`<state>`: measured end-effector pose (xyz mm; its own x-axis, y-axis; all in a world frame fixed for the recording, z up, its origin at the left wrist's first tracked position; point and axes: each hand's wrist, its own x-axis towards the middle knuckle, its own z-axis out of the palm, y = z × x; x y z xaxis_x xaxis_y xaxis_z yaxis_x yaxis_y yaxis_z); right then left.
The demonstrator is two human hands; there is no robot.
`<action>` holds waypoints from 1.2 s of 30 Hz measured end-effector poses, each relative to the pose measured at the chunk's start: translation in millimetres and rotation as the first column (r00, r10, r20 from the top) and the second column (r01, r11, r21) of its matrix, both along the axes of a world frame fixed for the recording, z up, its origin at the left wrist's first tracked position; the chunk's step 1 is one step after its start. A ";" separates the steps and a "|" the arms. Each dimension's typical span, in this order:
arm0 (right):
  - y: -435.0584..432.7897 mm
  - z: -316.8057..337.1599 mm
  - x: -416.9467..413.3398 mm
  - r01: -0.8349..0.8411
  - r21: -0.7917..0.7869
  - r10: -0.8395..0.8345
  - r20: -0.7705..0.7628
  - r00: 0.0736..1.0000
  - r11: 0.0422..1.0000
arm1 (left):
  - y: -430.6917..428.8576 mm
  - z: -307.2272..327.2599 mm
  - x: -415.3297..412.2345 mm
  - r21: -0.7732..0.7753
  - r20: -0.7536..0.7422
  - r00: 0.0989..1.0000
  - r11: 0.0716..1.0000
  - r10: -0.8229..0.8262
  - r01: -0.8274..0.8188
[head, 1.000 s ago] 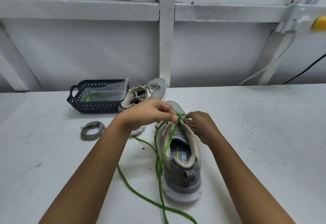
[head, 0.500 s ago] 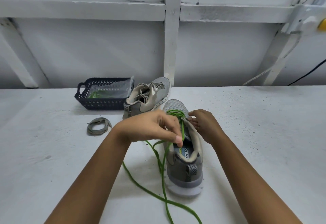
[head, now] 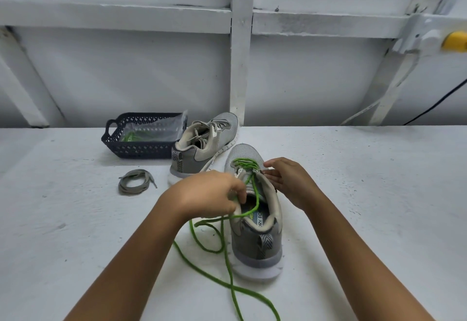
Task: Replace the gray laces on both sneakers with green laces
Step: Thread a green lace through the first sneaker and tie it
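A gray sneaker [head: 255,239] stands in front of me, heel toward me, with a green lace [head: 222,242] threaded through its front eyelets and trailing in loops over the table. My left hand [head: 209,195] pinches the green lace at the sneaker's left side. My right hand [head: 290,181] rests on the right eyelet edge with fingers loosely extended. The second gray sneaker [head: 202,148] lies behind, still with its gray lace. A removed gray lace [head: 135,183] is coiled on the table to the left.
A dark blue basket [head: 136,143] at the back left holds a clear bag with another green lace [head: 131,137]. A white wall with beams rises behind the white table [head: 366,207]. A yellow object [head: 454,41] sits at the upper right.
My left hand has drawn the green lace back toward me and to the left, away from the eyelets. My right hand's fingers have loosened at the sneaker's right edge.
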<state>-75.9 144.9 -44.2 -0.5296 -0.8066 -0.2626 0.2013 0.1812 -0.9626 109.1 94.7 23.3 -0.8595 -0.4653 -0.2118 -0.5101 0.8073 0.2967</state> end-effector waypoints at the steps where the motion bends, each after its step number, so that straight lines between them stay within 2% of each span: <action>1: 0.3 0.1 -0.1 0.001 0.000 -0.001 -0.001 1.000 1.000 | 0.3 0.7 1.0 0.000 -0.023 1.000 1.000 0.011 -0.011; 3: 1.2 2.2 0.0 -0.004 0.003 0.004 -0.016 1.000 1.000 | -1.2 4.4 3.8 0.048 -0.107 0.993 0.998 0.042 -0.037; 6: 3.9 11.9 2.9 -0.014 -0.025 0.013 -0.052 0.999 1.000 | -6.9 15.6 9.7 0.291 -0.318 0.931 0.953 0.182 -0.087; 9: 6.3 28.1 6.2 -0.042 -0.094 0.027 -0.156 0.987 0.995 | -13.2 33.7 14.3 0.582 -0.469 0.810 0.813 0.351 -0.016; 12: 10.4 53.8 11.4 -0.198 -0.193 0.147 -0.247 0.958 0.961 | -20.5 54.1 13.8 0.740 -0.534 0.708 0.661 0.462 0.126; 14: 15.3 73.0 16.1 -0.410 -0.166 0.340 -0.335 0.879 0.897 | -26.1 65.4 10.4 0.809 -0.531 0.660 0.549 0.532 0.209; 16: 18.9 88.9 24.1 -0.605 -0.020 0.533 -0.451 0.717 0.796 | -30.1 73.5 4.7 0.851 -0.504 0.652 0.453 0.567 0.264; 18: 19.4 96.8 34.0 -0.699 0.122 0.631 -0.557 0.539 0.705 | -33.7 78.4 -2.5 0.868 -0.487 0.653 0.405 0.580 0.287; 19: 19.0 98.3 38.9 -0.713 0.149 0.643 -0.585 0.495 0.685 | -35.6 78.9 -6.5 0.869 -0.488 0.643 0.397 0.590 0.295; 20: 18.0 100.1 43.3 -0.719 0.138 0.642 -0.584 0.497 0.682 | -38.2 78.8 -10.4 0.871 -0.489 0.618 0.389 0.615 0.301; 22: 17.2 105.4 48.6 -0.718 0.037 0.640 -0.486 0.595 0.695 | -42.5 74.6 -17.4 0.879 -0.477 0.558 0.360 0.679 0.313; 24: 16.9 116.6 48.3 -0.682 -0.150 0.622 -0.305 0.721 0.716 | -44.4 63.7 -21.4 0.892 -0.450 0.554 0.323 0.700 0.316; 27: 10.8 134.4 38.4 -0.471 -0.423 0.487 -0.077 0.870 0.774 | -41.1 42.8 -20.7 0.908 -0.416 0.702 0.304 0.578 0.289; 29: 3.3 142.4 27.2 -0.288 -0.492 0.346 0.029 0.938 0.822 | -40.7 31.8 -17.4 0.920 -0.385 0.769 0.281 0.511 0.274; 31: -5.7 145.8 16.2 -0.128 -0.534 0.231 0.129 0.964 0.836 | -42.9 24.7 -12.2 0.906 -0.409 0.784 0.307 0.466 0.290; 34: -19.8 140.4 1.5 0.091 -0.572 0.107 0.304 0.947 0.815 | -46.8 20.8 -5.2 0.875 -0.462 0.775 0.362 0.431 0.321; 36: -29.6 131.1 -4.9 0.170 -0.529 0.042 0.366 0.930 0.831 | -49.1 20.9 -4.3 0.876 -0.456 0.766 0.380 0.454 0.297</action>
